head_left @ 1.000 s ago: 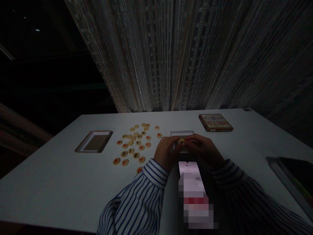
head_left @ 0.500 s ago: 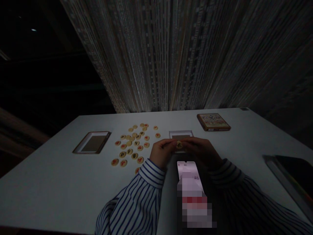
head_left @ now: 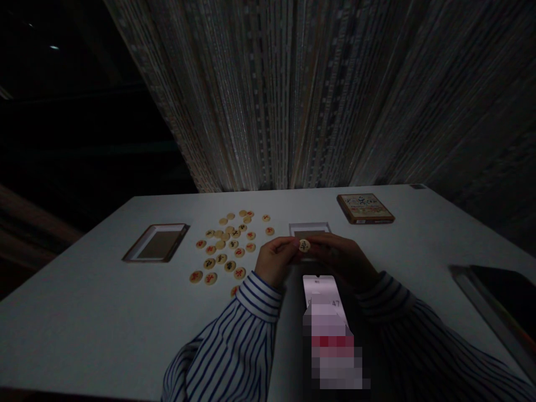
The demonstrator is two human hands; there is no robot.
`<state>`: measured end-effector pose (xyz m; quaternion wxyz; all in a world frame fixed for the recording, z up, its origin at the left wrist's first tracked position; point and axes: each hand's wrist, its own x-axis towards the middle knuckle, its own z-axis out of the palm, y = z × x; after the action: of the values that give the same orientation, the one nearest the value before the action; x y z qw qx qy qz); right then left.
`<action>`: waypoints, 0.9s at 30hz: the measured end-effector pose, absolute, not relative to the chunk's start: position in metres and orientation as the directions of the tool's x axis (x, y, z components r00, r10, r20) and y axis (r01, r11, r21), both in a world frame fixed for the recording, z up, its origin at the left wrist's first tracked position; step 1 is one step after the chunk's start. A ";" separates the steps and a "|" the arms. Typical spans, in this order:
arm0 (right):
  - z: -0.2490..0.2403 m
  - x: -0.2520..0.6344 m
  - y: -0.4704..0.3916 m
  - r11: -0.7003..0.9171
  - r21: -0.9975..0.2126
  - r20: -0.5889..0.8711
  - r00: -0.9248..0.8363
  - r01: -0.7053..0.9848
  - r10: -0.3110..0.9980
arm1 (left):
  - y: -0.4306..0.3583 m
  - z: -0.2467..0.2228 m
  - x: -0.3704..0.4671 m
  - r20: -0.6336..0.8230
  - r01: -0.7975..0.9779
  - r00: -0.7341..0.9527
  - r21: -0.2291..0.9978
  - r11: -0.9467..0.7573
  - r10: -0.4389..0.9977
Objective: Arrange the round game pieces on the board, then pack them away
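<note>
Between my two hands is a round Chinese chess piece with a dark character on its face. My left hand pinches it from the left, and my right hand grips it from the right. Behind my hands lies a shallow white-edged box tray, partly covered by my fingers. To the left, several chess pieces with red or black characters are scattered on the white table; some show blank faces. Below my hands lies a lit phone, partly pixelated.
A shallow open box part lies at the left. A flat printed box sits at the back right. A dark object rests near the right edge. Patterned string curtains hang behind the table.
The held chess piece has turned so that its character faces me more fully, and it has shifted slightly left. My hands stay in nearly the same place. The number on the phone has changed.
</note>
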<state>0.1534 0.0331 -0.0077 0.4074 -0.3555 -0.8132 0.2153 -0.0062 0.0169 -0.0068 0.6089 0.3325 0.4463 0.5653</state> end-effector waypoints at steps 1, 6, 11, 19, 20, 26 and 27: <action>-0.008 0.153 0.034 0.665 -0.625 0.518 -0.421 0.408 0.745 | 0.017 -0.007 -0.006 -0.167 -0.398 -0.035 0.907 0.140 0.985; -0.009 0.154 0.035 0.732 -0.497 0.554 -0.479 0.466 0.681 | 0.016 -0.005 -0.006 -0.127 -0.366 -0.048 0.925 0.100 0.991; -0.008 0.154 0.036 0.776 -0.395 0.577 -0.525 0.492 0.626 | 0.016 -0.005 -0.007 -0.087 -0.315 -0.059 0.947 0.064 0.994; -0.010 0.155 0.036 0.782 -0.362 0.572 -0.541 0.508 0.617 | 0.016 -0.006 -0.006 -0.079 -0.299 -0.074 0.953 0.054 0.994; -0.010 0.155 0.036 0.781 -0.361 0.573 -0.539 0.510 0.617 | 0.016 -0.005 -0.006 -0.081 -0.302 -0.071 0.952 0.056 0.994; -0.005 0.157 0.041 0.795 -0.304 0.553 -0.583 0.525 0.595 | 0.015 -0.003 -0.006 -0.098 -0.299 -0.073 0.952 0.072 0.993; -0.002 0.157 0.042 0.796 -0.295 0.534 -0.600 0.528 0.596 | 0.016 -0.004 -0.006 -0.099 -0.298 -0.080 0.952 0.071 0.992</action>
<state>0.1574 0.0423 -0.0022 0.3177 -0.3148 -0.8929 0.0530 -0.0063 0.0155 -0.0037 0.5660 0.3738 0.4640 0.5697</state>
